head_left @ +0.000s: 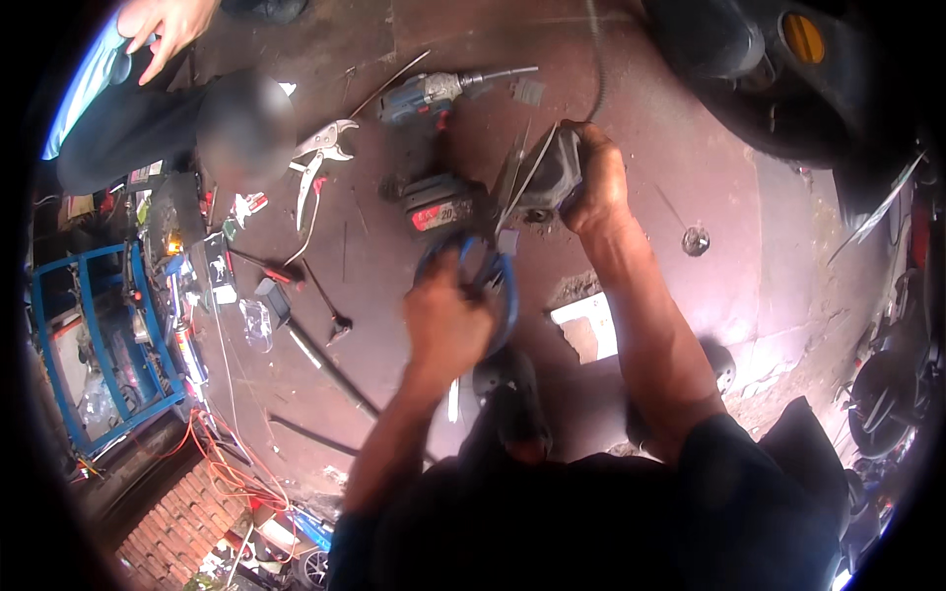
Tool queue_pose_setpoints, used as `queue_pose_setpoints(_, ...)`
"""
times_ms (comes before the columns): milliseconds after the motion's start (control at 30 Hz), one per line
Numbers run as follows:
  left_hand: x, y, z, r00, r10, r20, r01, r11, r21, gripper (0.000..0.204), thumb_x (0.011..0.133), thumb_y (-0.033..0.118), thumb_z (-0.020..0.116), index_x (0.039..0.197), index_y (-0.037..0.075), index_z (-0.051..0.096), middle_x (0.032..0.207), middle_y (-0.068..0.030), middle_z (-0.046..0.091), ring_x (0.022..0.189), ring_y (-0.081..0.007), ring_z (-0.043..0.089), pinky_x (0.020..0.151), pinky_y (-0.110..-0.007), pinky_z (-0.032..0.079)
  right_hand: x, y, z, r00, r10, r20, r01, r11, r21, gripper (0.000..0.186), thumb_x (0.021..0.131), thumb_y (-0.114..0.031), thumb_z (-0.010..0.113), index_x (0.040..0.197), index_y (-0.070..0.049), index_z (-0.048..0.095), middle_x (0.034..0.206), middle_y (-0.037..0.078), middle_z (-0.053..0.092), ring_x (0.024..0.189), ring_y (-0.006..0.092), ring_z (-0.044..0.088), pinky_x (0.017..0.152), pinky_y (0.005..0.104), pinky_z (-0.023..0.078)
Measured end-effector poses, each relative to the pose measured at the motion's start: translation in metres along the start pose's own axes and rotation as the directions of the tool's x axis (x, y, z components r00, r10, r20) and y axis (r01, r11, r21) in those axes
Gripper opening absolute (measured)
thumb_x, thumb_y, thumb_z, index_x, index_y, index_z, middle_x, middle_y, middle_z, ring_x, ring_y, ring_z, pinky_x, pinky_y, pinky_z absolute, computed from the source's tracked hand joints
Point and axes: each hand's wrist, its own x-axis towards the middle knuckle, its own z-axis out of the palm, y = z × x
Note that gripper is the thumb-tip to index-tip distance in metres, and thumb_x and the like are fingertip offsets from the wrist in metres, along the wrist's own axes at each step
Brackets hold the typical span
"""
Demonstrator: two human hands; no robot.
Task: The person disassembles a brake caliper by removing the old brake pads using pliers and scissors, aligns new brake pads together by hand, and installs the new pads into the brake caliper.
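Note:
My left hand (448,320), slightly blurred, is closed around the blue handles of a pair of scissors (511,295). The blades point away from me and lie along the near-left side of a dark, boxy plastic-looking part (558,175). My right hand (599,182) grips that part from its right side; its exact kind is unclear. A pale, thin edge or strip runs along the part beside the blades. Whether the blades touch it I cannot tell. Just beyond my left hand lies a cordless drill (424,97) with a red-and-black battery.
Locking pliers (320,148) and a hammer-like tool (276,298) lie on the reddish floor to the left. Another person's hand (172,25) shows at upper left. A blue metal rack (81,258) stands far left. A dark vehicle part (705,39) is at upper right. Pale torn sheet (586,330) lies nearby.

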Motion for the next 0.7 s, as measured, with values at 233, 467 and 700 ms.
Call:
queue_pose_setpoints(233,0.002,-0.033,0.061,0.918,0.155,-0.364,-0.137,0.988,0.076,0.058,0.067,0.002,0.065,0.123,-0.005,0.050,0.087,-0.0191,0.059,0.071,-0.0377,0.062,0.061,-0.044,0.050,-0.004,0.005,0.007,0.994,0.017,-0.109,-0.010,0.998,0.065,0.018,0.086,-0.023,0.056,0.090,-0.006,0.058,0.077,0.007,0.060,0.070,0.0220,0.059,0.067,0.0355,0.051)
queue_pose_setpoints(467,0.006,-0.052,0.049,0.867,0.191,-0.461,-0.159,0.981,0.107,0.055,0.068,0.002,0.065,0.121,-0.007,0.051,0.094,-0.0219,0.061,0.078,-0.0372,0.064,0.066,-0.040,0.052,-0.020,0.004,0.030,0.999,0.014,-0.044,-0.009,0.994,0.113,0.021,0.087,-0.027,0.056,0.086,-0.006,0.058,0.071,0.008,0.059,0.063,0.0220,0.059,0.062,0.0372,0.052)
queue_pose_setpoints(700,-0.029,-0.040,0.023,0.999,-0.012,-0.031,0.003,0.966,-0.258,0.040,0.079,-0.001,0.062,0.118,-0.007,0.054,0.092,-0.0166,0.064,0.071,-0.0242,0.064,0.065,-0.034,0.052,-0.017,-0.013,-0.002,0.991,0.134,-0.029,-0.137,0.954,-0.269,0.029,0.089,-0.029,0.054,0.097,-0.001,0.058,0.078,0.011,0.063,0.063,0.0255,0.063,0.061,0.0390,0.054)
